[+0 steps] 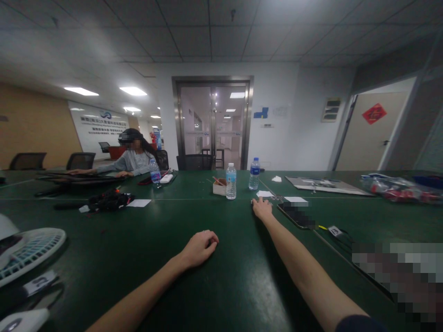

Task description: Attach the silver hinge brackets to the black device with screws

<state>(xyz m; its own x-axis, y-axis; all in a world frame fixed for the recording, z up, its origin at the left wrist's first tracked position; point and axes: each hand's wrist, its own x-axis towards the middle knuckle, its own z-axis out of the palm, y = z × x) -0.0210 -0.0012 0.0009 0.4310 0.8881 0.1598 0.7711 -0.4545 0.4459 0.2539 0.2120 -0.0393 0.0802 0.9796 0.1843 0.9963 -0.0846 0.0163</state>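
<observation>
My left hand [200, 248] rests on the green tabletop [228, 286], loosely curled. A gap shows between its thumb and fingers, and I see nothing in it. Farther forward, my right hand [262, 208] reaches out with its fingers bent down together at the table. Whatever small thing lies under those fingertips is too hidden to name. Just beyond it lie a white slip of paper [265, 194] and some small greyish pieces [278, 198]. A dark phone [294, 216] lies to its right, with another white paper [296, 199] behind.
Two water bottles [231, 181] [254, 174] and a small open box [219, 187] stand ahead. A white fan [34, 249] is at left, near a black cluttered heap [109, 200]. Bagged items [398, 189] lie far right. Another person [134, 157] sits across at left.
</observation>
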